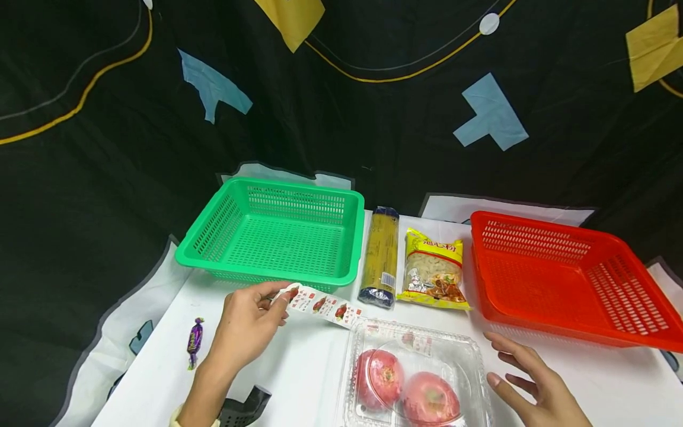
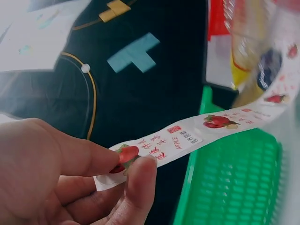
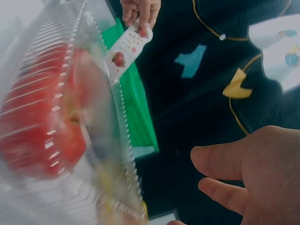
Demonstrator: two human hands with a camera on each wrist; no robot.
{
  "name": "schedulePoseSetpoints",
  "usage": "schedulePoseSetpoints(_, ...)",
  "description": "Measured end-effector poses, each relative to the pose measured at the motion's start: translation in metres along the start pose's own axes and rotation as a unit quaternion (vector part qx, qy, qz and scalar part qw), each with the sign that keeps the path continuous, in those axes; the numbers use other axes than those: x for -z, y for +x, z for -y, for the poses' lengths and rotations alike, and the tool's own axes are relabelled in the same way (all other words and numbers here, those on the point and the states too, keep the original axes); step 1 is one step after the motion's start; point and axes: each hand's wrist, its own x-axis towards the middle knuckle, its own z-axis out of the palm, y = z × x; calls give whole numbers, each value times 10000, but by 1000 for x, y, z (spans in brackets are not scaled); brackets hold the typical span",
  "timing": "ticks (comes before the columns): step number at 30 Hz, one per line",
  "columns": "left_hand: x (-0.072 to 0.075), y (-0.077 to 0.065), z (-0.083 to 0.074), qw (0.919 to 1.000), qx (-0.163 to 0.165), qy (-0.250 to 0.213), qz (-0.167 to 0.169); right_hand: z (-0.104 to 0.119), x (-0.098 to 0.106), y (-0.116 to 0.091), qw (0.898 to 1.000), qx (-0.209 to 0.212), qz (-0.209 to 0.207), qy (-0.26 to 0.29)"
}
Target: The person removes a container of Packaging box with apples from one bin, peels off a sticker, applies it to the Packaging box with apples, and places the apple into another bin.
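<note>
Between thumb and fingers, my left hand point(image 1: 251, 323) pinches the end of a strip of apple stickers point(image 1: 322, 305), white with red fruit pictures and writing. The strip's far end runs behind or under a clear plastic clamshell box point(image 1: 469, 367); its exact contact is hard to tell. Inside the box sit two red apples point(image 1: 380, 378). To the right of the box, my right hand point(image 1: 539, 379) hovers with fingers spread and holds nothing. In the left wrist view the strip point(image 2: 183, 138) stretches away from the pinching fingertips point(image 2: 143, 171).
Behind my left hand stands a green basket point(image 1: 296, 276), and a red basket point(image 1: 555, 332) is at the right. Between them lie a pack of noodles point(image 1: 380, 255) and a yellow bag of pasta point(image 1: 434, 270). A purple wrapped candy point(image 1: 195, 343) lies at the left.
</note>
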Motion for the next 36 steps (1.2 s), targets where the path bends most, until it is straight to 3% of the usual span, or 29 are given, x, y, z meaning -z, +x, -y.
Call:
schedulePoseSetpoints(5, -2, -2, -17, 9991, -170, -291, 245, 30, -3, 12, 9993, 220, 300, 82)
schedulePoseSetpoints(10, -8, -3, -27, 9981, -477, -319, 243, 57, -9, 22, 9977, 399, 543, 74)
schedulePoseSetpoints(18, -14, -4, -34, 9957, -850, -226, 285, 88, -23, 40, 9805, 1796, 698, 385)
schedulePoseSetpoints(25, -18, -7, -43, 9943, -979, -152, 383, 115, -41, 51, 9699, 1877, 1285, 871)
schedulePoseSetpoints(31, -22, -8, -50, 9924, -1037, -343, 563, 129, -54, 58, 9572, 2450, 1219, 946)
schedulePoseSetpoints(36, -26, -11, -54, 9905, -1062, -507, 715, 135, -63, 62, 9531, 2611, 1151, 1012)
